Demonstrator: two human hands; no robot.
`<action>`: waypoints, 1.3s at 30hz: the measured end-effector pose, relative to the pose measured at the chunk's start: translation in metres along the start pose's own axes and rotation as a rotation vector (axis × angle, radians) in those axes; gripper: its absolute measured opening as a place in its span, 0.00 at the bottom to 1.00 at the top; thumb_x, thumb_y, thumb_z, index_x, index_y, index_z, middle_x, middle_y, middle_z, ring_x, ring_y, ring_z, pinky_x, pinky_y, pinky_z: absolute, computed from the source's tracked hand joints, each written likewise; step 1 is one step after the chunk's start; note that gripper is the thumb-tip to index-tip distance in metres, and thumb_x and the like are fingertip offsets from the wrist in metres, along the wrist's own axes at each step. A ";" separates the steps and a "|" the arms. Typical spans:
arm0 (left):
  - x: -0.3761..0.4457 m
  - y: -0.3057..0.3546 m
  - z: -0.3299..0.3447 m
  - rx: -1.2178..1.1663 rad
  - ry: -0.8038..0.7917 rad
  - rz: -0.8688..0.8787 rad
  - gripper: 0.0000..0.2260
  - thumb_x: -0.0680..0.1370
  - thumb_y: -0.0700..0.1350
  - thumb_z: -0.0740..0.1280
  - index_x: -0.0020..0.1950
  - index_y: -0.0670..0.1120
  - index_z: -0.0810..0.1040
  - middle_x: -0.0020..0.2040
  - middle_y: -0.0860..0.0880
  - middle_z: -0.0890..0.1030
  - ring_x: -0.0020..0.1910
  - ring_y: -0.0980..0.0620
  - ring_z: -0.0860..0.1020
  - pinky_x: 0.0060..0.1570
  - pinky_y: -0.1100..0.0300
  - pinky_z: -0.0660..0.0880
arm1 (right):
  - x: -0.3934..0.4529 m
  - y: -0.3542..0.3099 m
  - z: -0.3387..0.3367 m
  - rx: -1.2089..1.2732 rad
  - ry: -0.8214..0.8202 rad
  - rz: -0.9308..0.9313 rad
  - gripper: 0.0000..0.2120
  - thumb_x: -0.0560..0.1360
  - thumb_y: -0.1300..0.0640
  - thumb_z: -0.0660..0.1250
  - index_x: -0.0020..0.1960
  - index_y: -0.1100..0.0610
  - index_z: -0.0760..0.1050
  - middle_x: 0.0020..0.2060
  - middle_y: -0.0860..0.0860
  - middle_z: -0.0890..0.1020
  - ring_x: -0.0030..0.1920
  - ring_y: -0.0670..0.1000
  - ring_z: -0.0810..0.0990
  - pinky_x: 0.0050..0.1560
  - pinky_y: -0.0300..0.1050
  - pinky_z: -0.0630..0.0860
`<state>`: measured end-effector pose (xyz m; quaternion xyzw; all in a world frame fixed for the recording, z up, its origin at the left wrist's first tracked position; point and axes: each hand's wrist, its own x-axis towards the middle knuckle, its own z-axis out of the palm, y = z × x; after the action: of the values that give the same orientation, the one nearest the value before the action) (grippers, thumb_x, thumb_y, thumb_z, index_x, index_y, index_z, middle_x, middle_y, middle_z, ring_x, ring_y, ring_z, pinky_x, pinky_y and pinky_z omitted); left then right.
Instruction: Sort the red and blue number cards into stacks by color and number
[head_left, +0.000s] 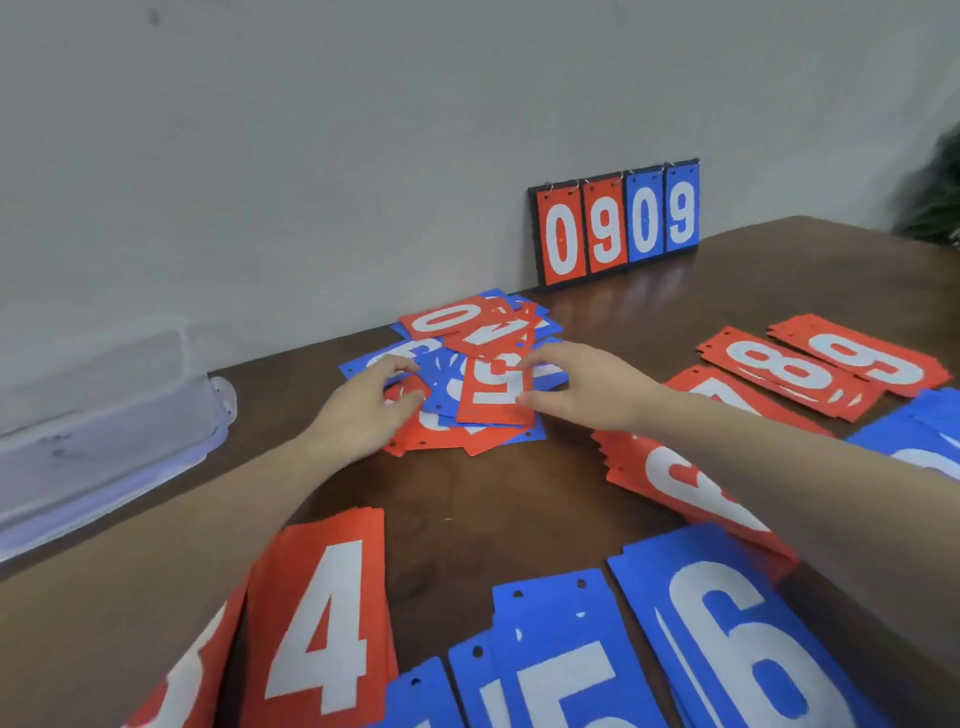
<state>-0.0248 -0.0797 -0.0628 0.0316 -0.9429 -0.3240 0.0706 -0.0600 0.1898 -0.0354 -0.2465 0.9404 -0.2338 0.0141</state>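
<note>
Brown wooden table (519, 493), glossy and dark, backed by a plain pale wall (311, 130). At the left edge, a clear plastic bin (104, 431), smooth and cloudy. Against the wall, a black-framed flip scoreboard (615, 226) on metal rings, reading 0909 in red and blue. Around the near and right edges, sorted stacks of flat, matte, rectangular cards with white numerals and punched holes: red 4 stack (322, 623), blue 5 stack (550, 670), blue 6 stack (737, 634), a red stack (680, 483) partly hidden under the right forearm, red 8 stack (784, 371), red 9 stack (867, 353). In the middle, toward the wall, the unsorted pile (467, 364), red and blue mixed and overlapping at odd angles. Sorting well underway, by the look of it, with this pile left to clear. Right hand (587, 387) pinching the red 5 card (496, 387) by its edge, thumb and fingers curled round it atop the pile. Left hand (363, 410) on the pile's left side, fingers curled onto the cards, probably steadying or picking; exact grip hard to tell. Next, likely: lifting the red 5 clear without dragging neighbours, then starting or finding a red 5 stack, none in view.
</note>
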 end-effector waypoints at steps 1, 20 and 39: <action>0.003 -0.003 0.001 0.019 0.010 0.029 0.15 0.80 0.50 0.67 0.67 0.55 0.74 0.69 0.57 0.75 0.67 0.53 0.74 0.59 0.61 0.68 | 0.009 -0.002 0.004 0.004 -0.024 0.016 0.26 0.76 0.39 0.69 0.71 0.47 0.71 0.71 0.44 0.72 0.71 0.48 0.70 0.67 0.41 0.66; 0.032 -0.023 -0.017 0.475 -0.007 -0.002 0.22 0.81 0.62 0.60 0.72 0.55 0.71 0.69 0.51 0.76 0.67 0.46 0.73 0.64 0.49 0.68 | 0.032 -0.015 0.018 0.146 -0.052 -0.011 0.35 0.76 0.50 0.73 0.77 0.41 0.61 0.73 0.45 0.69 0.70 0.50 0.71 0.66 0.41 0.70; -0.016 -0.044 -0.065 0.508 -0.162 -0.207 0.36 0.76 0.65 0.68 0.79 0.53 0.62 0.75 0.44 0.69 0.71 0.42 0.70 0.67 0.49 0.71 | -0.023 -0.028 -0.005 0.554 -0.150 0.146 0.46 0.72 0.62 0.77 0.73 0.36 0.49 0.62 0.45 0.74 0.59 0.49 0.79 0.51 0.42 0.82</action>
<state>0.0012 -0.1516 -0.0409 0.1184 -0.9882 -0.0845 -0.0486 -0.0280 0.1813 -0.0202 -0.1813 0.8523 -0.4613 0.1670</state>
